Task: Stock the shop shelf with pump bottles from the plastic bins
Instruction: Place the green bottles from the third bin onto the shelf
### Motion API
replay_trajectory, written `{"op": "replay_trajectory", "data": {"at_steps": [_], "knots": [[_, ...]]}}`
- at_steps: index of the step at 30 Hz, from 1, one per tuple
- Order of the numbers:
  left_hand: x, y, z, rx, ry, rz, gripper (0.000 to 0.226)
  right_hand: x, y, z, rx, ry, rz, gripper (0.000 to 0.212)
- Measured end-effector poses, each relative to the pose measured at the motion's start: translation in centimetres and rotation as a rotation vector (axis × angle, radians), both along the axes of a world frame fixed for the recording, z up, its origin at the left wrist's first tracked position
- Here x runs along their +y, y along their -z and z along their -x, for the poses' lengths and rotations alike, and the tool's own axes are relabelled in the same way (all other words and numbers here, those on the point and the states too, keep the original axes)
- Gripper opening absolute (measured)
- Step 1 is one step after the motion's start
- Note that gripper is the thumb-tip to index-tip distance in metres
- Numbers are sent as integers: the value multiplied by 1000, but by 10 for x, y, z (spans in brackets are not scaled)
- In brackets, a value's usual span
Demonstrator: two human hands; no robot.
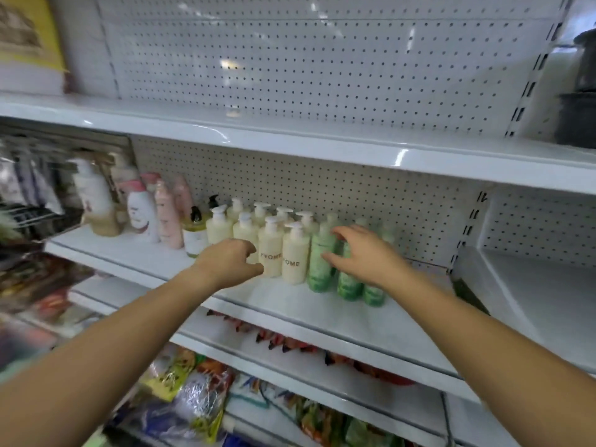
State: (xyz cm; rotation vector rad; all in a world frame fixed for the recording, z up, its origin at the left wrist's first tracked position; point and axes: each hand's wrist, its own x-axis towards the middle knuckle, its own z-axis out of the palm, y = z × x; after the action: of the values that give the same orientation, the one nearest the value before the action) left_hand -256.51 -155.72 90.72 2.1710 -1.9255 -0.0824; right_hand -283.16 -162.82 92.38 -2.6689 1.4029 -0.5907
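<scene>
Several cream pump bottles [295, 256] with white pumps stand in rows on the white middle shelf [290, 304]. Right of them stand several green pump bottles [317, 269]. My left hand [225, 262] reaches in front of the cream bottles with its fingers loosely curled and its thumb close to a front bottle; it holds nothing that I can see. With thumb and fingers spread, my right hand [367, 256] hovers over the green bottles and partly hides one of them. The plastic bins are out of view.
Pink and white bottles [167, 217] and a yellow-green one [195, 233] stand left of the cream rows. An upper shelf [290, 137] overhangs closely. Snack packets [193, 391] fill the lower shelves. A slotted upright [467, 227] bounds the bay on the right, with dark pots [577, 117] beyond.
</scene>
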Motion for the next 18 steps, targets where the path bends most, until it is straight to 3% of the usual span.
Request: {"op": "replay_trajectory", "data": {"at_steps": [10, 18], "knots": [[118, 32, -136, -47, -308, -118, 72, 39, 41, -211, 254, -414, -101, 72], [197, 71, -255, 4, -540, -127, 63, 84, 77, -380, 315, -634, -153, 68]]}}
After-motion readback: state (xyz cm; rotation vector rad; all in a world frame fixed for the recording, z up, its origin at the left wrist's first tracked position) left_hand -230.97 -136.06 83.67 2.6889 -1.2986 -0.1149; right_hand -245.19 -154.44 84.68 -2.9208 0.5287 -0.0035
